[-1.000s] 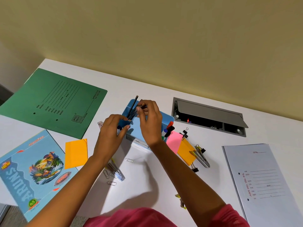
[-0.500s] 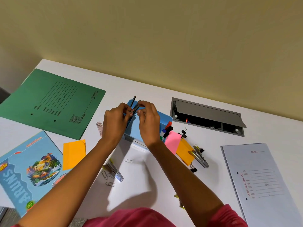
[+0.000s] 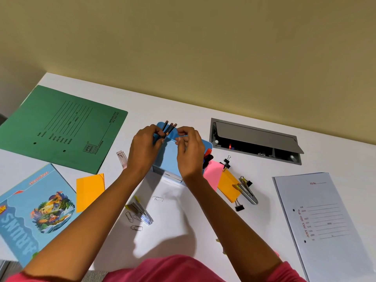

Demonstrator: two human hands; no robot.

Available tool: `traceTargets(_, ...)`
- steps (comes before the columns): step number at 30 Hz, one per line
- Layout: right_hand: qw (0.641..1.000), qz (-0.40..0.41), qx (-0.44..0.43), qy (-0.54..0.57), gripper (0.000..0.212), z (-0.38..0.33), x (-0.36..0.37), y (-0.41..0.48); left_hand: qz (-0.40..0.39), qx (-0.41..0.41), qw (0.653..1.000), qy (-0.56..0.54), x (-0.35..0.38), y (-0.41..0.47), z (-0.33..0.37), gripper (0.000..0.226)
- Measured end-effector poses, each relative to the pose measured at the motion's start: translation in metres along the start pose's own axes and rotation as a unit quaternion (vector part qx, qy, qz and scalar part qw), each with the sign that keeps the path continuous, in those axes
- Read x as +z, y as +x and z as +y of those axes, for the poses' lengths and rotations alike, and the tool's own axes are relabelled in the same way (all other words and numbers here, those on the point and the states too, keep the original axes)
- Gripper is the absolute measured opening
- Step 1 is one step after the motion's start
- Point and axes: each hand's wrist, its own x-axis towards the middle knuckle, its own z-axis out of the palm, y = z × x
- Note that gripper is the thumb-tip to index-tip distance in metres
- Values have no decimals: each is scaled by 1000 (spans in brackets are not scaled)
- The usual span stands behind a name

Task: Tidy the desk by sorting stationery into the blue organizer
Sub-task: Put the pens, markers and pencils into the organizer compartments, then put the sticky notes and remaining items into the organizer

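Observation:
The blue organizer point(image 3: 168, 157) stands mid-desk, mostly hidden behind my hands. My left hand point(image 3: 144, 149) grips a bundle of three black pencils point(image 3: 169, 127), held tilted over the organizer's back left corner. My right hand point(image 3: 190, 153) hovers just right of the pencils, fingers loosely curled and holding nothing. Red and black markers point(image 3: 207, 157) poke out at the organizer's right side. Loose on the desk lie a pink note point(image 3: 212, 174), orange notes point(image 3: 227, 186) point(image 3: 90, 189), binder clips point(image 3: 226, 162), paper clips point(image 3: 157, 198) and metal spring clips point(image 3: 142, 212) point(image 3: 246, 192).
A green folder point(image 3: 61, 127) lies at the back left and a blue picture notebook point(image 3: 34, 212) at the front left. A white file point(image 3: 325, 220) lies at the right. An open grey cable hatch point(image 3: 254, 141) is set into the desk behind the organizer.
The pencils went from both hands to the left hand alone and now stand more upright as a neat bundle. My right hand let go and drew slightly to the right.

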Motion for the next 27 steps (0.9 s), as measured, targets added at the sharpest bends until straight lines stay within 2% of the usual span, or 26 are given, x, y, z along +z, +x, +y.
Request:
traceTargets(7,999,10,-49,11,15,-3,-4,-18,72,-28,996,-40,-19,-25,-9,3)
traceTargets(12,990,-17,-140,15,14,-5,-6,-50,140,-195,968,-71,-15,-50,-42,15)
traceTargets(16,988,-59,-133,-46,14,2,-2,-74,67,-286,956,6,0,-61,-72,32)
traceTargets(21,975,-90,-175,-98,14,2,0,-86,21,-329,942,62,6,-58,-77,50)
traceTargets(27,959,-89,-248,-106,17,-7,-2,-86,-5,-383,921,67,4,-52,-69,50)
